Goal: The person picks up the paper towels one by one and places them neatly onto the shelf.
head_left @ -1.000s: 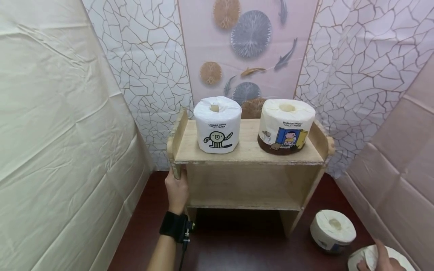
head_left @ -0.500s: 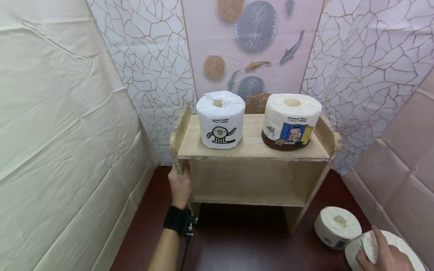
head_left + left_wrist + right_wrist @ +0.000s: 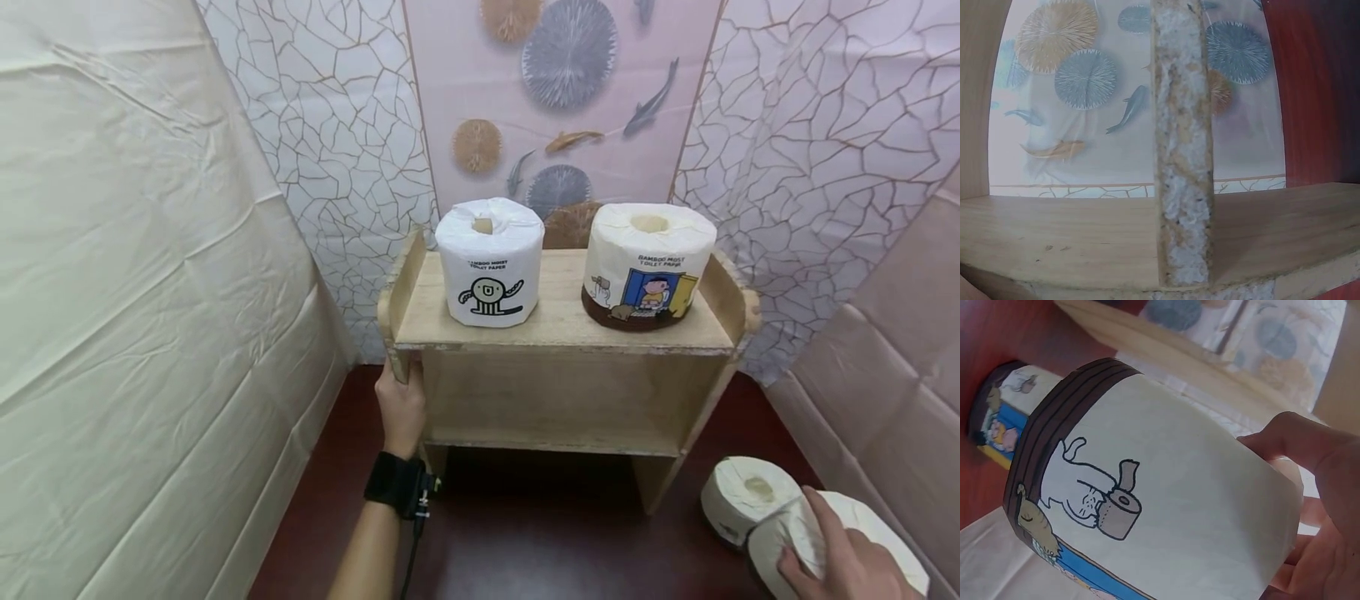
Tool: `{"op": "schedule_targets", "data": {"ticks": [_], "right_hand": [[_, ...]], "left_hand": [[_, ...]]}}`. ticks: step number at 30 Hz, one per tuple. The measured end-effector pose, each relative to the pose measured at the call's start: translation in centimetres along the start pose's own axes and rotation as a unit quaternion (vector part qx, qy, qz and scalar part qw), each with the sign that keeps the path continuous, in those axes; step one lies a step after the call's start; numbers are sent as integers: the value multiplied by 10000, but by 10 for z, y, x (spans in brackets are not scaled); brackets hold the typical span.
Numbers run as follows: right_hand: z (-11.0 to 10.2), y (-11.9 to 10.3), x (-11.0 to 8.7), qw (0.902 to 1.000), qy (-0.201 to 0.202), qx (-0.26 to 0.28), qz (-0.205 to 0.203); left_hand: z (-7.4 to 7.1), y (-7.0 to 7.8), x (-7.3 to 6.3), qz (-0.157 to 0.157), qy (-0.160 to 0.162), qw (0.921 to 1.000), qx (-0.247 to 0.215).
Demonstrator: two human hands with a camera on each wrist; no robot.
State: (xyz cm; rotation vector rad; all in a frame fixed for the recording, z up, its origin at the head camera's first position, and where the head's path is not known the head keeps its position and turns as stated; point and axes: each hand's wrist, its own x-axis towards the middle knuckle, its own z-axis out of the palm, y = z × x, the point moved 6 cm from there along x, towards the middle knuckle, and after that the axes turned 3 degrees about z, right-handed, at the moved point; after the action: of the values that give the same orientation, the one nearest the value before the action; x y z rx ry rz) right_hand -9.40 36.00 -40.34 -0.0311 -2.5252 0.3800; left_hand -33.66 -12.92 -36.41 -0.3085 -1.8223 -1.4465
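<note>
A two-tier wooden shelf (image 3: 555,400) stands against the back wall. My left hand (image 3: 401,408) grips its left side panel below the top board; in the left wrist view the shelf boards (image 3: 1185,150) fill the foreground. At the lower right, my right hand (image 3: 851,554) holds a wrapped toilet paper roll (image 3: 1179,469), thumb and fingers at its end. A cat drawing shows on its wrapper. Another toilet paper roll (image 3: 750,496) stands on the dark red surface just behind it, partly overlapped in the head view; whether they touch I cannot tell.
On the top board stand a white toilet paper roll (image 3: 491,267) at left and a cream one (image 3: 648,267) at right. Fabric walls (image 3: 172,333) close in both sides. Dark red surface (image 3: 525,542) lies before the shelf.
My right hand has come up and left with the toilet paper roll, which now overlaps the roll behind it. The head view has shifted slightly. My left hand keeps its grip on the shelf.
</note>
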Motion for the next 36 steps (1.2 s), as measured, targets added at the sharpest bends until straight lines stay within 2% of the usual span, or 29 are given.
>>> {"op": "schedule_targets", "data": {"ticks": [10,17,19,22,26,36], "right_hand": [[-12,-29,15,9979,-90,122,-636],[-11,-55,26,9874,498,328,-1463],[-11,-60,28,9883,469,324,-1418],[-9,-62,30,9958,46,223,-884],[-8,-66,30,9988,-345,13,-360],[-15,-86,32,9951,274,12,-953]], "left_hand": [[1,4,1,77,44,10000,-38],[-1,5,1,121,30,9999,17],[-1,4,1,124,14,9999,-30],[-1,4,0,117,-10,9999,-73],[-1,4,-1,83,-9,10000,-29],[0,6,0,185,59,9997,119]]}}
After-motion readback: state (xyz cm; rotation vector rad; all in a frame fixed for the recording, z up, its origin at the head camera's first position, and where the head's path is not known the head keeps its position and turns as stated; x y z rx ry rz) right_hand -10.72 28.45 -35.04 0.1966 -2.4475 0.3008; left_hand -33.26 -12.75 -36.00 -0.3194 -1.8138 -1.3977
